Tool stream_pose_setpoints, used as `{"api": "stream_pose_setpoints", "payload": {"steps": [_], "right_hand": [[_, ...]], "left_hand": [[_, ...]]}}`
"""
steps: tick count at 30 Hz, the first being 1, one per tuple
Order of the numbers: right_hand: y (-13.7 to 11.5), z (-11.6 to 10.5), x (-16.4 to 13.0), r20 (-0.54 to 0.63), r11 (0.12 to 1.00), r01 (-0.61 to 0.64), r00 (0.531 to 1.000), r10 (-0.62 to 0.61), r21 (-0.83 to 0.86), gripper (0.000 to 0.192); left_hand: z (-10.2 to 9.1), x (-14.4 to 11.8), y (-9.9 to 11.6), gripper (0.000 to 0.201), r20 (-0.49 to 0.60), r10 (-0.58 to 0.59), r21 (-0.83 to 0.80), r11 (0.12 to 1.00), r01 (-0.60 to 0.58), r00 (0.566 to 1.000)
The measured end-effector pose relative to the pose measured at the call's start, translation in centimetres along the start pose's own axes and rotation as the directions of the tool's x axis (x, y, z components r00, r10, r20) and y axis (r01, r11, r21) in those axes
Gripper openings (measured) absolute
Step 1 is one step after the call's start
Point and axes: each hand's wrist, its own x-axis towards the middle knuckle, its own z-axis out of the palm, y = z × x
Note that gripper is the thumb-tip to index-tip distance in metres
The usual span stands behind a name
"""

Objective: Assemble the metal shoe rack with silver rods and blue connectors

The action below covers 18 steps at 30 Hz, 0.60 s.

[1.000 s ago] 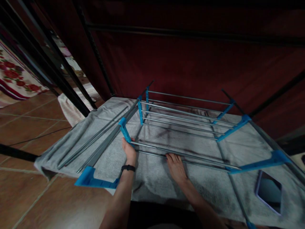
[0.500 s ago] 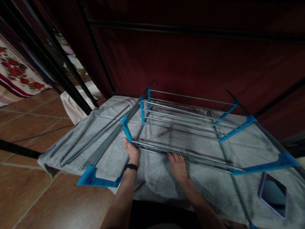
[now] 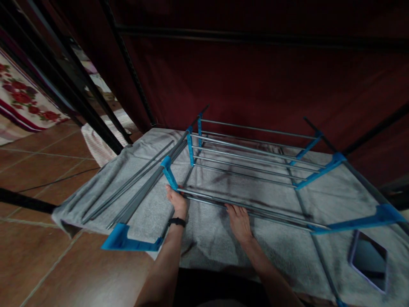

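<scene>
I see the left hand (image 3: 177, 201) with fingers wrapped round the near rods of the rack (image 3: 252, 157), just below the blue bracket (image 3: 168, 172); the right hand (image 3: 238, 218) lies flat, fingers together, tips on the same rods. The rack sits mid-towel (image 3: 204, 230), at 12 o'clock from the hands. My read on the risk: a rod could pop out of its bracket, or the rack could skid towards the phone (image 3: 367, 260) at 4 o'clock.
</scene>
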Motion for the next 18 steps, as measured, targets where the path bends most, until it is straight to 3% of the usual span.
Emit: {"api": "stream_pose_setpoints", "payload": {"steps": [4,18], "right_hand": [[0.14,0.03,0.00,-0.008,1.000,0.007,1.000,-0.006,0.025,0.035],[0.15,-0.29,0.09,0.057,1.000,0.017,0.998,-0.018,0.020,0.041]], "left_hand": [[0.00,-0.19,0.08,0.063,-0.074,0.031,-0.002,1.000,-0.031,0.997],[0.10,-0.23,0.34,0.060,-0.087,0.015,0.003,1.000,-0.015,0.996]]}}
